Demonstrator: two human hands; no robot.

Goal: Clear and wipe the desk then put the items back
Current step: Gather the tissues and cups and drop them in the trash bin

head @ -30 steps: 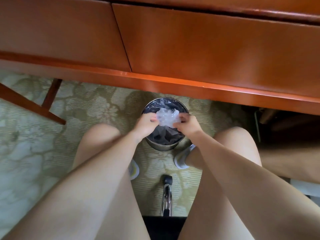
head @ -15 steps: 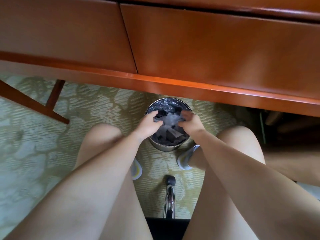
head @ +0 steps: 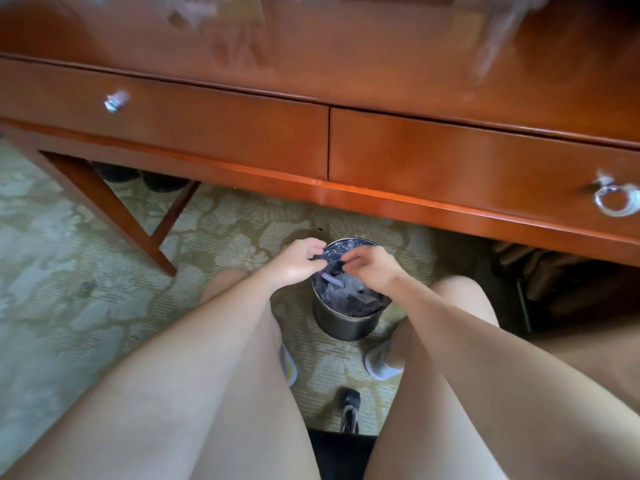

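Head view: the left hand [head: 298, 262] and right hand [head: 371, 269] are curled over the bin [head: 346, 323]; a grip on its liner [head: 349, 245] cannot be told. The wad held earlier is released. The desk [head: 433, 150] lies beyond.

Patterned green carpet [head: 69, 306], round metal bin [head: 346, 323] standing on it, wooden desk leg [head: 114, 216] at left

Both hands are over the bin [head: 343, 323]: left hand [head: 298, 261] and right hand [head: 370, 268] hover close together above its rim, fingers curled. Hard to tell whether they pinch the dark liner [head: 346, 247]. The round metal bin stands on the patterned carpet [head: 86, 289] below the wooden desk [head: 450, 161], crumpled waste [head: 346, 292] inside.
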